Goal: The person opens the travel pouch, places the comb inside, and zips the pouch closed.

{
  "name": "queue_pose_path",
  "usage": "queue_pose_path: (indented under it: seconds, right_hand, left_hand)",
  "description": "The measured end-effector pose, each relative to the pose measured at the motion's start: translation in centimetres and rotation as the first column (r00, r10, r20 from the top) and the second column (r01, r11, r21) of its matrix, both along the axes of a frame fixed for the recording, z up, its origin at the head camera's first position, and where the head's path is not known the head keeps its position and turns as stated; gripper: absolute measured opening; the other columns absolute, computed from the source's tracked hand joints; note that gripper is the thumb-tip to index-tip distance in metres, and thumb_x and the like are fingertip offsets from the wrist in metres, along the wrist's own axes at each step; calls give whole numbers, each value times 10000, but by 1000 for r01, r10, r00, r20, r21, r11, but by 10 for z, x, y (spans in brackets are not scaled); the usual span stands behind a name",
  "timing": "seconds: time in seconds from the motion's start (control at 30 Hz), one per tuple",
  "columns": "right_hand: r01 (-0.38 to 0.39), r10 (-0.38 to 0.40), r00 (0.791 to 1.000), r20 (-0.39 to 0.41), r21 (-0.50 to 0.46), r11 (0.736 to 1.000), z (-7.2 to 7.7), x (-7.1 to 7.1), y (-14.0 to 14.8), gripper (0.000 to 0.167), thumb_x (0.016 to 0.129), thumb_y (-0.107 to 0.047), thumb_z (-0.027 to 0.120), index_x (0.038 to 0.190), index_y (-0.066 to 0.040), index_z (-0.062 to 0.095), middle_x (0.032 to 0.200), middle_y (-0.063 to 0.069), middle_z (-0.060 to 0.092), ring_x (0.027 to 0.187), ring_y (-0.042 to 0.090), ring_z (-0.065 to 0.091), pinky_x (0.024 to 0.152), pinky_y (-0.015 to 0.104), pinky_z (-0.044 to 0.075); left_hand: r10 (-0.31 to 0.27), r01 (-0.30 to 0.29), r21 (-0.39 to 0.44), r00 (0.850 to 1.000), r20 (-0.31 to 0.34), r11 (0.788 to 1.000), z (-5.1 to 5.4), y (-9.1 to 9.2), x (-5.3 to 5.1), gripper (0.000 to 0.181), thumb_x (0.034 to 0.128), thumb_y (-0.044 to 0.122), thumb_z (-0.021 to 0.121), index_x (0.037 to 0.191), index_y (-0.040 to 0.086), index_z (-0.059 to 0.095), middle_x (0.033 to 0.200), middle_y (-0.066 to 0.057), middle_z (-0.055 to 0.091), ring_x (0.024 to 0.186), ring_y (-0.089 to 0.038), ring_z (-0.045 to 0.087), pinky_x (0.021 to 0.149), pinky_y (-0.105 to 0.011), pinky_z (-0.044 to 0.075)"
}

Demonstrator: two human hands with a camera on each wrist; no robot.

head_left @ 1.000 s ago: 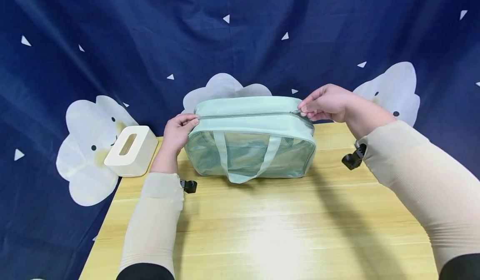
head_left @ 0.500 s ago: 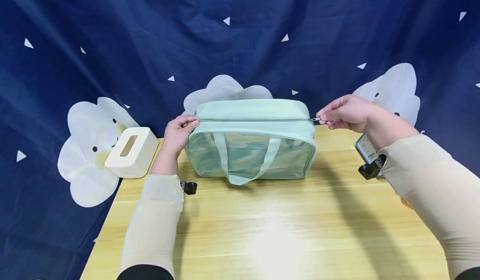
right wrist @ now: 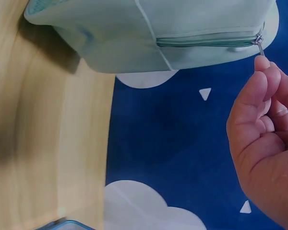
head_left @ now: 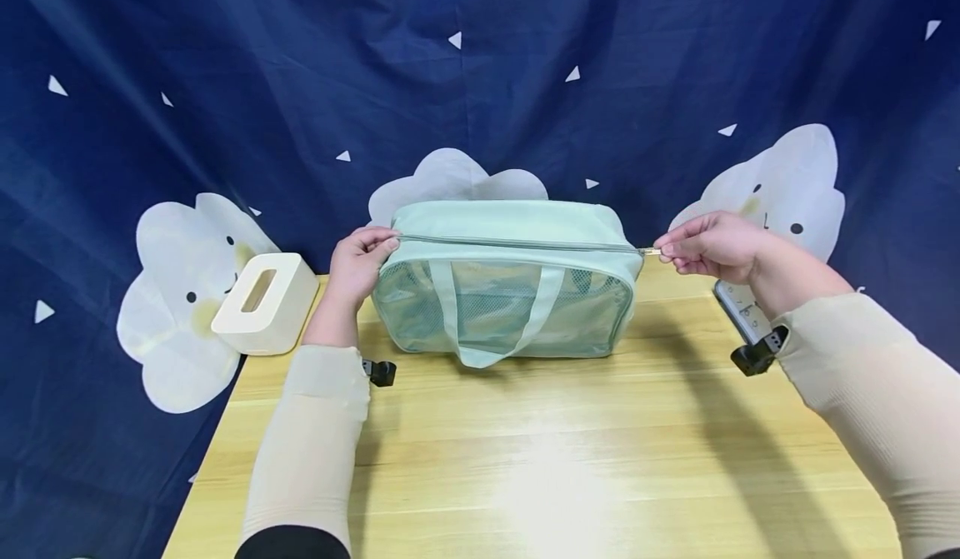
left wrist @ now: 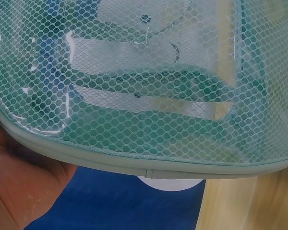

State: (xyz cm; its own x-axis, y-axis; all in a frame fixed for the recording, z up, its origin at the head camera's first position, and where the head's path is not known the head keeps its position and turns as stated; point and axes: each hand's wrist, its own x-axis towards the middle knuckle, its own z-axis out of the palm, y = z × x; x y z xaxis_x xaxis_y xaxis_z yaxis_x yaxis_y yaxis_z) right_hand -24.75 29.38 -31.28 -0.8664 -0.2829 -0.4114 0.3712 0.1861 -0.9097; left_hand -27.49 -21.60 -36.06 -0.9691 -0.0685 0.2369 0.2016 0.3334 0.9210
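A pale green bag stands upright on the table, with a clear, mesh-lined front and a hanging strap handle. At its top left corner my left hand pinches the fabric near the zipper's end. In the left wrist view, the mesh panel covers most of the picture, and only part of that hand shows behind the rim. Past the top right corner, my right hand pinches the metal zipper pull between thumb and forefinger. The zipper looks closed along the top; its track runs on down the bag's side.
A cream tissue box stands at the table's back left. Beneath the right forearm lies a flat, numbered object, partly hidden. A dark blue curtain with white clouds hangs behind the wooden table.
My right hand has drawn the zipper pull rightward along the top to beyond the right corner, and slightly down. The numbered object has come into sight. My left hand holds its place.
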Motion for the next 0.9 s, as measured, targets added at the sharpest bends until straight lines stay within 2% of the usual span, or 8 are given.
queue_pose_path:
  seconds: [0.3,0.47,0.9]
  right_hand:
    - [24,-24,1000,6,-93,995,-25,7,11,424,1080,74,461,923,-131,797,876,-2,777,738,47,687,729,206,592]
    - [56,-52,998,38,-135,989,-40,11,13,396,1071,80,494,911,-103,807,840,20,773,703,50,691,719,209,598]
    - [97,-81,991,111,-149,984,-79,15,21,397,1069,71,505,903,-131,805,824,-5,771,704,45,698,718,211,599]
  left_hand:
    - [15,-16,-15,1000,-9,1000,0,-1,-5,217,1011,17,705,1178,-119,737,1172,-126,670,856,-7,553,795,-168,457]
    - [34,-34,5,999,-7,999,0,-2,-7,219,1006,27,717,1171,-116,737,1120,-77,687,852,-5,563,783,-170,464]
    - [36,-35,51,999,-16,998,0,3,-9,219,1002,29,727,1168,-114,739,1136,-138,700,843,4,590,788,-160,477]
